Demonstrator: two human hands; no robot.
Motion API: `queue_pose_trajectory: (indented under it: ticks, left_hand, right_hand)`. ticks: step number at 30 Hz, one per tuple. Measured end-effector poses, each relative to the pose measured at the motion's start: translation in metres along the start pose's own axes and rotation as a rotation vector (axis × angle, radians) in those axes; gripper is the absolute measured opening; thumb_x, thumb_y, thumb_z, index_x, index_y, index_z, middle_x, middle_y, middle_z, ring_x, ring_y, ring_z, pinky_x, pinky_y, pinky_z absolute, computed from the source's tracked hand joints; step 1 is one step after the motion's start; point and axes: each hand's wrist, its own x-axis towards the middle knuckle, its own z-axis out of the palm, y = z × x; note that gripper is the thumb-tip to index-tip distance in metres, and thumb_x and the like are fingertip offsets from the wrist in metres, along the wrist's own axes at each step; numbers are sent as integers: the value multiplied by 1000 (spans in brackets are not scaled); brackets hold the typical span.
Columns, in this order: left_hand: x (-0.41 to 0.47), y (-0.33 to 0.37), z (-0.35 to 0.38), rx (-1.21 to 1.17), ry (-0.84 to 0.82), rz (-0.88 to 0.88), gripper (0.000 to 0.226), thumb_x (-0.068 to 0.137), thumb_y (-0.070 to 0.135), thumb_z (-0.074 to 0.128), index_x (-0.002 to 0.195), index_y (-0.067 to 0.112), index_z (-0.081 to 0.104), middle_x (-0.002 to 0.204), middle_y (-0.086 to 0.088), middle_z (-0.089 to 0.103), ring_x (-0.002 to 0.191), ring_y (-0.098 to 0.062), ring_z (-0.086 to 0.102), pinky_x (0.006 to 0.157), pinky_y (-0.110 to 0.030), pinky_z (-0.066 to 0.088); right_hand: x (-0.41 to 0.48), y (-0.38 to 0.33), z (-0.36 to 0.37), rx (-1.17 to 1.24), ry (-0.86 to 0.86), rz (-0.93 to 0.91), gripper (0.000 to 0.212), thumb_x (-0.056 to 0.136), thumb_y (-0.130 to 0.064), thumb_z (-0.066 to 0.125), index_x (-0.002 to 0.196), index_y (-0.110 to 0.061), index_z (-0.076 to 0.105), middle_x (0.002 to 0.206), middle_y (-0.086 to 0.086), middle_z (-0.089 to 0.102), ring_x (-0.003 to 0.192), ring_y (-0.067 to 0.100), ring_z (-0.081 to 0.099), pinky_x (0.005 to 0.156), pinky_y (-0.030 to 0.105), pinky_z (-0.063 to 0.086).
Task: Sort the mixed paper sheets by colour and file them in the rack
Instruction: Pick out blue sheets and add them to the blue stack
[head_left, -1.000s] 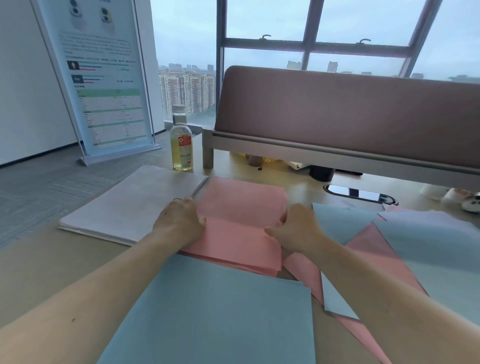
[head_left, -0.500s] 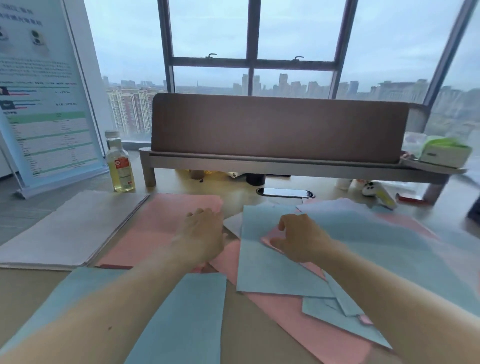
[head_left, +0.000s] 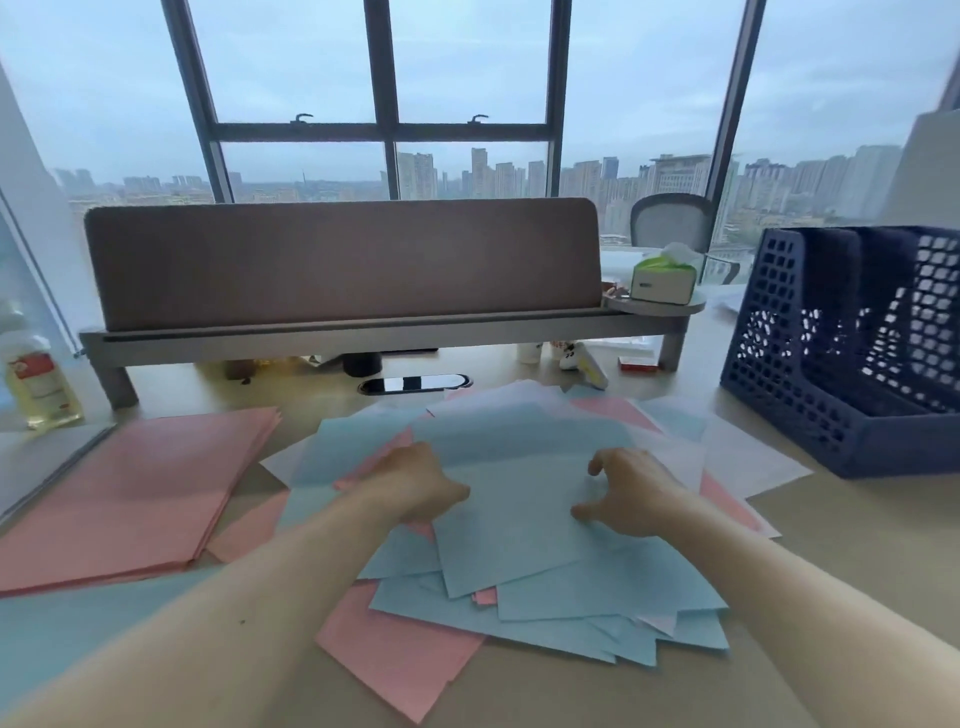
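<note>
**Student:** Broadly, what fills the scene, largest first?

**Tutor:** Tabletop (head_left: 857, 545): pale wood, carrying everything. Along its far edge stands a brown padded screen (head_left: 337, 260) on a raised shelf. At the right edge is the dark blue perforated rack (head_left: 810, 374), upright, its dividers visible. Bare wood lies between it and most of the loose paper.

**Student:** And the sheets?

**Tutor:** Centre: mixed pile (head_left: 571, 597) of blue, pink and white sheets, fanned at many angles, with a blue sheet (head_left: 514, 530) uppermost. Toward the left edge: pink stack (head_left: 130, 493), roughly squared, just beside the pile. Near-left corner: blue stack (head_left: 62, 623), partly hidden under the left forearm.

**Student:** What of the hands?

**Tutor:** Left hand (head_left: 415, 486): on the pile at the uppermost blue sheet's left edge, knuckles up. Its fingers curl out of sight, so whether it grips paper cannot be told. Right hand (head_left: 631, 493): resting on the same sheet's right part, fingers spread and half bent. Its thumb and fingertips touch the paper and nothing is pinched. The forearms cross the pile's near side and hide the sheets beneath them.

**Student:** Smaller items?

**Tutor:** Bottle (head_left: 36, 384) of yellow liquid at the far-left corner, blurred. Green-and-white tissue box (head_left: 664, 278) on the shelf's right end. Dark oval cable port (head_left: 414, 383) below the shelf, just beyond the pile.
</note>
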Motion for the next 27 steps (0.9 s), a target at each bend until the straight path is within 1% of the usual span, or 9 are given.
queue_pose_trajectory:
  ticks: [5, 7, 9, 11, 12, 14, 20, 23, 27]
  left_hand:
    - [8, 11, 1, -750, -44, -228, 36, 83, 15, 78, 114, 9, 62, 101, -15, 73, 74, -29, 72, 68, -48, 62]
    - [6, 15, 2, -874, -48, -279, 32, 86, 7, 75, 113, 9, 58, 99, -19, 70, 66, -31, 71, 52, -49, 59]
    - [4, 19, 8, -867, 8, -243, 25, 89, 0, 71, 109, 6, 58, 90, -18, 68, 60, -28, 69, 42, -39, 56]
    - [7, 27, 17, -857, 68, -163, 25, 85, -2, 72, 108, -2, 62, 98, -21, 72, 77, -31, 73, 62, -43, 63]
    - [7, 31, 21, -834, 89, -121, 25, 83, 1, 74, 105, -1, 63, 103, -20, 73, 86, -32, 73, 76, -45, 63]
    - [4, 43, 28, -709, 120, -20, 33, 76, 12, 76, 105, 9, 59, 103, -12, 73, 93, -29, 71, 85, -45, 60]
    - [-5, 61, 48, -305, 77, 27, 48, 71, 28, 76, 113, 12, 61, 111, -6, 66, 97, -25, 66, 78, -31, 56]
    - [-2, 66, 44, -389, 39, -29, 46, 73, 29, 85, 108, 8, 64, 105, -8, 68, 93, -26, 68, 81, -33, 57]
    - [2, 63, 34, -711, 14, -160, 38, 74, 11, 87, 102, -3, 66, 98, -17, 71, 86, -30, 72, 82, -41, 61]
  right_hand:
    - [5, 14, 5, 269, 11, 79, 82, 66, -39, 91, 135, -19, 52, 131, 5, 53, 117, 23, 53, 88, 26, 44]
    - [7, 18, 6, 379, 3, 114, 86, 60, -34, 95, 134, -19, 52, 127, 5, 55, 105, 21, 55, 83, 26, 47]
    - [8, 21, 8, 446, 2, 131, 89, 58, -29, 95, 135, -19, 52, 126, 5, 55, 103, 20, 56, 83, 29, 51]
    - [6, 26, 5, 500, 4, 138, 87, 62, -20, 93, 138, -17, 50, 125, 5, 55, 104, 20, 54, 87, 31, 52]
    - [4, 29, 2, 519, 9, 142, 87, 65, -16, 91, 140, -16, 49, 122, 5, 55, 102, 20, 53, 87, 30, 51]
    - [-1, 42, -4, 507, 35, 158, 82, 70, -16, 88, 141, -13, 47, 117, 5, 56, 100, 19, 53, 88, 29, 49]
    - [-22, 70, -10, 309, 66, 215, 53, 68, -37, 89, 102, -15, 56, 84, -6, 54, 75, 10, 55, 81, 30, 53]
    - [-29, 66, -10, 310, 44, 222, 51, 65, -35, 91, 96, -14, 56, 88, -2, 57, 74, 11, 55, 65, 26, 46]
    - [-27, 66, -4, 335, 32, 245, 62, 53, -35, 96, 100, -14, 62, 104, 3, 64, 94, 21, 59, 74, 28, 47]
